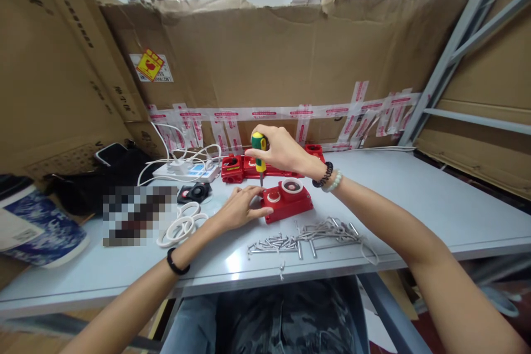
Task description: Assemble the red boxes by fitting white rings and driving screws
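My right hand (282,148) grips a green and yellow screwdriver (258,150), held upright with its shaft pointing down at the far left corner of a red box (288,209). On top of that box are a white ring around a dark round part and a smaller red round piece with a pale rim. My left hand (240,207) rests at the box's left side, with fingers and thumb against it. Several screws (277,242) lie in a pile in front of the box, beside metal rods with pale cord (332,229).
More red housings (233,168) stand behind the box. To the left are white rings (182,228), a black part with round openings (194,192), a power strip (186,170) with white cables, and a blue-white tub (41,227). Cardboard walls (265,61) enclose the table (415,204).
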`<control>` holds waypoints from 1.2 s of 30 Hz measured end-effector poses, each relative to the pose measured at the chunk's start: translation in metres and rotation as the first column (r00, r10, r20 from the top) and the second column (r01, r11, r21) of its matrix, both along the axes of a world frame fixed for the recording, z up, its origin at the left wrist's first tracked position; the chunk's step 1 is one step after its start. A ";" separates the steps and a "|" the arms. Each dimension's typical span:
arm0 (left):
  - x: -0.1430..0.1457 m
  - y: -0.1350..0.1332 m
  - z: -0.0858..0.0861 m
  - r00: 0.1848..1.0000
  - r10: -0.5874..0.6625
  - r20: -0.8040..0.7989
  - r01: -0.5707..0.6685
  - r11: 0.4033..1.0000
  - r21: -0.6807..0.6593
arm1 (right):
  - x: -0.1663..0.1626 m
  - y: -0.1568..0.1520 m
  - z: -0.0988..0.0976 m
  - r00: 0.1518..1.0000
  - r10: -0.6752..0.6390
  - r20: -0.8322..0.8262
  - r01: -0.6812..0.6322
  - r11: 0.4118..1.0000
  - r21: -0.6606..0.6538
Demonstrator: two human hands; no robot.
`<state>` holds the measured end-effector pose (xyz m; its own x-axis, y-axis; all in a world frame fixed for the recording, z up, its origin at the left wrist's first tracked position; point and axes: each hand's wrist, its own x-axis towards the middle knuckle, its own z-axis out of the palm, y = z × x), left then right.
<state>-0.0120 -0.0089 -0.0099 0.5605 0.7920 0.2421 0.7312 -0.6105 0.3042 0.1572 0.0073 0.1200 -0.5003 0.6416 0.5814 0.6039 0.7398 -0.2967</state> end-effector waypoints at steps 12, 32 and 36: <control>0.001 -0.001 -0.001 0.953 0.302 -0.001 -0.294 0.930 0.222 | 0.041 -0.029 -0.006 0.937 0.086 -0.337 -0.097 0.995 -0.016; -0.008 0.006 0.000 0.973 -0.167 0.161 0.141 0.977 0.160 | 0.054 -0.027 -0.057 0.948 0.078 -0.308 -0.169 0.945 -0.281; -0.009 0.007 -0.002 0.975 -0.157 0.159 0.130 0.977 0.168 | 0.053 -0.026 -0.058 0.957 0.076 -0.279 -0.158 0.945 -0.287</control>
<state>-0.0206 -0.0016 -0.0115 0.6055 0.6509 0.4580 0.5779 -0.7552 0.3094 0.2102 -0.0192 0.0616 -0.4401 0.7537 0.4881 0.3892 0.6500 -0.6527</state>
